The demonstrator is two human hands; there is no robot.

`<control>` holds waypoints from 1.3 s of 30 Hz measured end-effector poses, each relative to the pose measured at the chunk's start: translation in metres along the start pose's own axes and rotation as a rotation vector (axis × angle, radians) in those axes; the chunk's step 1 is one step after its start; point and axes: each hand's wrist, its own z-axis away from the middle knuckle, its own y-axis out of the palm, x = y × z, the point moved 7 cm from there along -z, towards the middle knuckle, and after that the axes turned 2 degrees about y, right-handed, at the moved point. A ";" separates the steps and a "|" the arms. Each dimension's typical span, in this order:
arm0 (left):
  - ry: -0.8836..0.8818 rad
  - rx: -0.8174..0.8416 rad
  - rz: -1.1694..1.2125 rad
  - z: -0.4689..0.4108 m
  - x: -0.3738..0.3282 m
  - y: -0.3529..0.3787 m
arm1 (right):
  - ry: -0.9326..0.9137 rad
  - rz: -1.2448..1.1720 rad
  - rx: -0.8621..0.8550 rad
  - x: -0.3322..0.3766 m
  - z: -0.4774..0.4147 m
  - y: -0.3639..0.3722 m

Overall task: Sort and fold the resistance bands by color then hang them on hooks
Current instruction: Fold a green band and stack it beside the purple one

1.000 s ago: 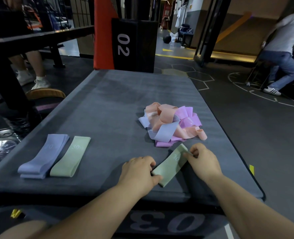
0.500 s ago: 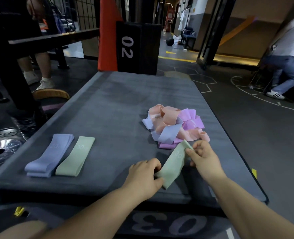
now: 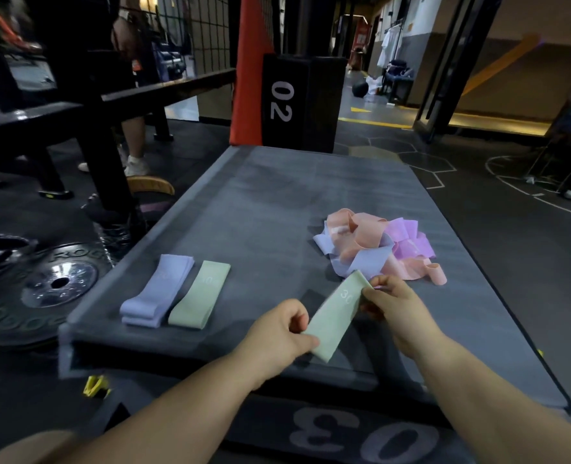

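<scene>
Grip was shared: the left hand (image 3: 277, 329) pinched the near end of the green band (image 3: 336, 316), and the right hand (image 3: 398, 309) pinched its far end. A second earlier the band had lain pressed on the grey mat (image 3: 277, 202); by this moment it was lifted clear, flattened. Smoothing looked finished, so it probably belonged with the folded green band (image 3: 199, 299) beside the folded lilac band (image 3: 156, 291). The mixed pile (image 3: 377, 246) remained unsorted.

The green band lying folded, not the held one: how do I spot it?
On the grey platform, two folded bands lie near the front left corner. The folded green band is the right-hand one, next to the lilac band; unlike the other green band, no hand holds it.
</scene>
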 end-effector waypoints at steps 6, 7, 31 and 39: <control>-0.054 -0.117 -0.055 0.027 0.018 -0.048 | 0.006 0.002 0.068 0.000 0.001 0.055; -0.064 -0.140 -0.066 0.031 0.020 -0.056 | 0.006 0.014 0.079 0.001 0.001 0.065; -0.112 -0.607 -0.239 0.050 0.060 -0.169 | -0.252 0.696 0.135 0.046 -0.034 0.254; -0.162 -0.531 -0.369 0.046 0.060 -0.159 | -0.296 0.876 0.134 0.036 -0.040 0.266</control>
